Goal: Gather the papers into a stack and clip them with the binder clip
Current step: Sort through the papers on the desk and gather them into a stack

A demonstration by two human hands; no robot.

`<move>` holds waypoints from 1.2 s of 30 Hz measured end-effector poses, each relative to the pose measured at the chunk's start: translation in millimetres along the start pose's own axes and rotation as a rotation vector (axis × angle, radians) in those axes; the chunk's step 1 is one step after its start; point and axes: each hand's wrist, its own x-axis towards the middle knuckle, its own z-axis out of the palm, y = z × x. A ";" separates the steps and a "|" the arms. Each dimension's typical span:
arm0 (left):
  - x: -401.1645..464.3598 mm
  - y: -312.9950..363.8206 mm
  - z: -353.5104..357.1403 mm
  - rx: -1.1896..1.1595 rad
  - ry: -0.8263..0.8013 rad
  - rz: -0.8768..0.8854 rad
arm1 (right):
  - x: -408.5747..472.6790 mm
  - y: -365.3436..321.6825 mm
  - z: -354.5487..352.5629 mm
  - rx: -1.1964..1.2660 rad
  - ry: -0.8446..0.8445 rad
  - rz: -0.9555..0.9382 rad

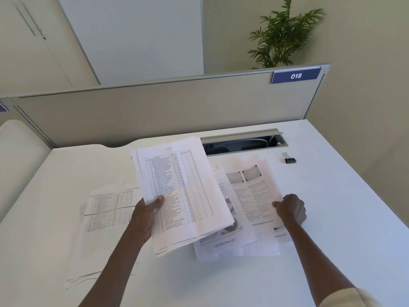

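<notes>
My left hand [147,214] grips a bundle of several sheets [183,196] by its left edge, thumb on top; the top sheet is a printed table, and the bundle is lifted off the desk and tilted. My right hand [291,209] pinches the right edge of a printed page with photos [250,196], which lies over other loose pages [223,242] on the white desk [332,218]. More table sheets [108,209] lie flat to the left, and further sheets [99,269] lie near the front left. A black binder clip [290,160] sits apart at the back right.
An open cable tray slot [241,142] runs along the desk's back edge, behind the papers. A grey partition [155,107] with a blue "018" label [296,76] closes off the back. A potted plant [283,34] stands beyond it. The desk's right edge drops off near the wall.
</notes>
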 end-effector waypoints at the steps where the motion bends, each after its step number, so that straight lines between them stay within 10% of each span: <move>1: -0.9 0.2 0.5 0.000 -0.001 0.003 | -2.2 -2.2 -4.2 0.021 0.012 -0.020; 24: 15.4 -16.0 13.5 0.135 0.060 -0.009 | -53.9 -87.5 -126.4 0.139 0.403 -0.556; 36: 12.9 -9.0 43.6 0.105 0.021 -0.034 | -89.3 -107.7 -89.9 0.738 -0.251 -0.391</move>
